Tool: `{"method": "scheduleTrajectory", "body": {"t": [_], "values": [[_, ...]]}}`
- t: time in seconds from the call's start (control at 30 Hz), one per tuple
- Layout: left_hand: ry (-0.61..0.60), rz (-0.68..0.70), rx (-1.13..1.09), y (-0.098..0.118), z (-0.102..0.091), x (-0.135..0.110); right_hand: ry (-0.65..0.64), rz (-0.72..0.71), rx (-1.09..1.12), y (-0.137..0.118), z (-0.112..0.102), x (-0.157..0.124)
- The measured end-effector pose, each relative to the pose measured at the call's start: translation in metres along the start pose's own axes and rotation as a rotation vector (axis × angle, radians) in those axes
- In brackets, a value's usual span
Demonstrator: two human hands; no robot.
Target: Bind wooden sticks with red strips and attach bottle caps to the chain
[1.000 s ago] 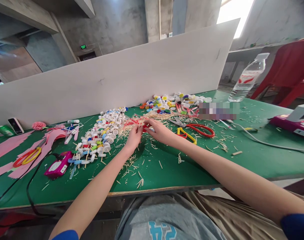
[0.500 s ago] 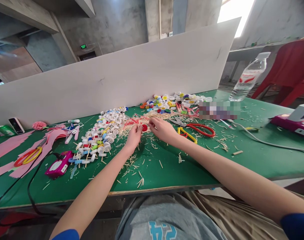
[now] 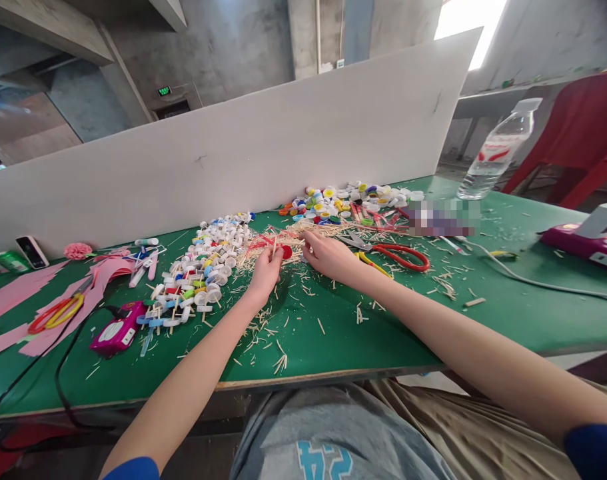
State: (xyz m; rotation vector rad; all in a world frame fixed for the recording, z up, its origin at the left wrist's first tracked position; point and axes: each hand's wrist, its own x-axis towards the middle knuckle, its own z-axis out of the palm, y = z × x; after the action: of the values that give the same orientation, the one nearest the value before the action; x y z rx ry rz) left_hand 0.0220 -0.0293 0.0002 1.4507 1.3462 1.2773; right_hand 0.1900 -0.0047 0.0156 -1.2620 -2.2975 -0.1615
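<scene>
Plainly, everything centres on a red bottle cap

The left hand lies back upward just beside the cap. Its fingers are curled inward, with the tips at the cap's near edge; whether they pinch anything cannot be told from this view. The right hand reaches in from the other side, its fingers loosely bent and a little apart, near the cap with nothing clearly held. A thin wooden stick stands up just by the left hand, amid a tangle of wooden slivers and red plastic strips.

The cap should weigh almost nothing and feel stiff but slick, so a pinch across its rim looks like the surest hold. The slivers seem light and brittle, apt to snap or scatter under pressure, and are best taken near their middles.

A heap of caps joined by sticks lies to the left on the green surface, with loose caps along a white board. Red-handled scissors lie right of the right hand.
</scene>
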Motion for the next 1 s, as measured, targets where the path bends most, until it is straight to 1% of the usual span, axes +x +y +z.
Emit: {"method": "scheduleTrajectory", "body": {"t": [0.1,0.2,0.37,0.47,0.53,0.63,0.7,0.8,0.87,1.0], "values": [[-0.009,0.004,-0.014,0.002,0.001,-0.001,0.005,-0.128,0.007,-0.001,0.007,-0.002],[-0.036,0.003,-0.033,0.005,0.003,-0.004,0.022,-0.195,-0.028,-0.004,0.008,-0.003],[-0.072,0.000,-0.053,0.007,0.006,-0.007,0.030,-0.202,-0.086,-0.007,0.003,-0.002],[-0.061,0.006,-0.043,0.004,0.005,-0.005,0.043,-0.204,-0.081,-0.008,0.003,-0.002],[-0.031,0.030,-0.011,0.001,0.004,-0.003,0.075,-0.167,-0.057,-0.008,0.003,-0.001],[0.024,0.118,0.120,-0.001,0.002,-0.002,0.111,-0.062,0.082,-0.006,0.006,0.002],[0.029,0.182,0.246,-0.001,0.001,-0.002,0.090,-0.013,0.252,-0.003,0.007,0.005],[0.001,0.258,0.390,-0.001,0.000,-0.003,0.039,0.011,0.489,0.000,0.008,0.006],[-0.004,0.278,0.453,-0.003,-0.001,-0.003,0.023,0.019,0.571,0.000,0.007,0.006],[-0.008,0.265,0.578,-0.006,-0.004,-0.002,-0.014,0.040,0.665,0.000,0.005,0.005]]}}
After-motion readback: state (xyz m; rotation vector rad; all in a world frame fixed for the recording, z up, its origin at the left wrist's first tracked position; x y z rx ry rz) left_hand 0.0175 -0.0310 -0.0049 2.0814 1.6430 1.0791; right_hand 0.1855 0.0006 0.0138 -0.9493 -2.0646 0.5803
